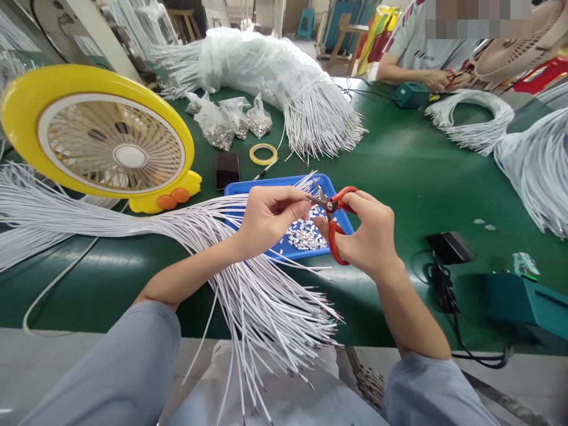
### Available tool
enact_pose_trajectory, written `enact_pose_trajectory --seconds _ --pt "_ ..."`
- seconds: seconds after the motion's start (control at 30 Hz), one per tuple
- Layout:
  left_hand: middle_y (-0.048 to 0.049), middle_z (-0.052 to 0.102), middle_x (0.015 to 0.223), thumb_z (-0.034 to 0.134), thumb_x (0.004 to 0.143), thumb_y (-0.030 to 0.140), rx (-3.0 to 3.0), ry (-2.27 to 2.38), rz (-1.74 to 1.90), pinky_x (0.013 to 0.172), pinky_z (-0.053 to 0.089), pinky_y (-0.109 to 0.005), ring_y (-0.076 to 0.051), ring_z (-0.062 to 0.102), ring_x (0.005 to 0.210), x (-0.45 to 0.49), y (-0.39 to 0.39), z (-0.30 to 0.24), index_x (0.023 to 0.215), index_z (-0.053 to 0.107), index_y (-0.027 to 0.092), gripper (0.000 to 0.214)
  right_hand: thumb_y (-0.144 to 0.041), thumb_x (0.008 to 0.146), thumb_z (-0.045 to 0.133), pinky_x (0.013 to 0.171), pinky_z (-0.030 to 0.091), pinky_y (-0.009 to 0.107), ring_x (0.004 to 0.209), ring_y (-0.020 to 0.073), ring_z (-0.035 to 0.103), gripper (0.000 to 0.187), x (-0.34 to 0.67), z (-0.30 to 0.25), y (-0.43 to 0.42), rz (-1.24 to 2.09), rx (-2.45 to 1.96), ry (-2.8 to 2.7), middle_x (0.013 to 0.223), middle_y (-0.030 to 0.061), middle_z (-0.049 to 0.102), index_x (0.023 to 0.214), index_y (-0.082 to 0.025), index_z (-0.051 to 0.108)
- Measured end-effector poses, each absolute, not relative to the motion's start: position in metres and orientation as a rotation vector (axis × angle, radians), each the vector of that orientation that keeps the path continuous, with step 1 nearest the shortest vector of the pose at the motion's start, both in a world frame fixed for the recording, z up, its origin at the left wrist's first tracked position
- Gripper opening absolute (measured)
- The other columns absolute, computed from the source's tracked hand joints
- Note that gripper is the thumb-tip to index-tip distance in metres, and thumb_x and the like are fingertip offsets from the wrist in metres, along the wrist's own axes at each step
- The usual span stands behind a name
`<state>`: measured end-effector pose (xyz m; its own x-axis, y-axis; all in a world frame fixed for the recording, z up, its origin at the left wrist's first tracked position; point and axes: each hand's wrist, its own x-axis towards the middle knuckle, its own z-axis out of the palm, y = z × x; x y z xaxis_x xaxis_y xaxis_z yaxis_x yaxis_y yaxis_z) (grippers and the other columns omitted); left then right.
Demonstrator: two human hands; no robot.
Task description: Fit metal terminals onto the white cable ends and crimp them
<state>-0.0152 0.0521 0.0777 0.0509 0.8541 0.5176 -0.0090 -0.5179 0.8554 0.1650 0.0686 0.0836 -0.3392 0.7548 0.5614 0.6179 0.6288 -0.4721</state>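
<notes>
My right hand (370,236) has its fingers through the red handles of a pair of scissors (333,223), whose dark blades point left. The blade tips meet the fingertips of my left hand (270,222), which is closed in a pinch; what lies in the pinch is too small to make out. Below both hands is a blue tray (235,188) holding many small silvery metal pieces (306,234). A thick bundle of white wires (261,296) runs from the left under my left forearm, its ends fanned over the table's front edge. Several wire ends lie across the tray.
A yellow fan (128,155) stands at left. Behind the tray are a phone (228,170), a tape roll (263,154), bags of metal parts (219,130) and a wrapped wire bundle (266,65). At right are a teal device (528,307) and a black adapter (451,247). A co-worker (435,65) sits opposite.
</notes>
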Motion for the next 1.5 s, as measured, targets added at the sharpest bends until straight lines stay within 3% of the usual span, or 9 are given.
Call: enact_pose_trajectory --seconds 0.43,0.73,1.0,1.17,1.3,1.5 --pt "-0.0016 0.063 0.065 0.064 0.082 0.018 1.665 0.759 1.524 0.05 0.039 -0.022 -0.009 0.051 0.057 -0.016 0.053 0.077 0.08 0.073 0.016 0.009 -0.036 0.069 0.07 0.057 0.041 0.03 0.066 0.0171 0.055 0.024 0.164 0.081 0.066 0.154 -1.033 -2.114 0.073 0.0039 0.065 0.07 -0.02 0.051" --pt "-0.0022 0.062 0.065 0.065 0.081 0.015 1.751 0.801 1.577 0.045 0.032 -0.021 -0.008 0.048 0.056 -0.015 0.053 0.076 0.079 0.072 0.015 0.008 -0.032 0.066 0.073 0.057 0.037 0.027 0.062 0.0137 0.05 0.026 0.164 0.082 0.065 0.309 -1.042 -2.12 0.069 0.0008 0.06 0.069 -0.02 0.05" --pt "-0.0025 0.061 0.064 0.063 0.081 0.012 1.852 0.79 1.583 0.048 0.036 -0.019 -0.009 0.052 0.059 -0.015 0.052 0.076 0.078 0.071 0.013 0.009 -0.031 0.068 0.071 0.056 0.033 0.026 0.058 0.0104 0.041 0.026 0.162 0.088 0.058 0.384 -1.096 -2.129 0.064 -0.0016 0.051 0.068 -0.019 0.048" --pt "-0.0002 0.06 0.06 0.066 0.081 0.019 1.644 0.838 1.635 0.046 0.037 -0.016 -0.006 0.048 0.052 -0.015 0.061 0.068 0.073 0.07 0.013 0.011 -0.032 0.07 0.07 0.053 0.03 0.025 0.054 0.008 0.033 0.025 0.167 0.087 0.068 0.576 -1.264 -2.126 0.057 -0.0046 0.045 0.065 -0.018 0.05" --pt "0.0 0.063 0.059 0.07 0.079 0.026 1.373 0.778 1.664 0.049 0.044 -0.016 -0.006 0.056 0.054 -0.018 0.066 0.067 0.074 0.071 0.015 0.013 -0.031 0.069 0.071 0.051 0.031 0.025 0.054 0.0093 0.04 0.023 0.177 0.086 0.086 0.699 -1.428 -1.934 0.057 -0.0028 0.051 0.061 -0.017 0.054" --pt "-0.0022 0.067 0.062 0.072 0.078 0.026 1.562 0.794 1.472 0.051 0.049 -0.018 -0.008 0.059 0.056 -0.01 0.048 0.077 0.07 0.07 0.013 0.015 -0.017 0.07 0.072 0.068 0.047 0.028 0.069 0.0128 0.06 0.015 0.17 0.088 0.073 0.967 -0.882 -1.559 0.076 -0.0003 0.068 0.072 -0.02 0.058"
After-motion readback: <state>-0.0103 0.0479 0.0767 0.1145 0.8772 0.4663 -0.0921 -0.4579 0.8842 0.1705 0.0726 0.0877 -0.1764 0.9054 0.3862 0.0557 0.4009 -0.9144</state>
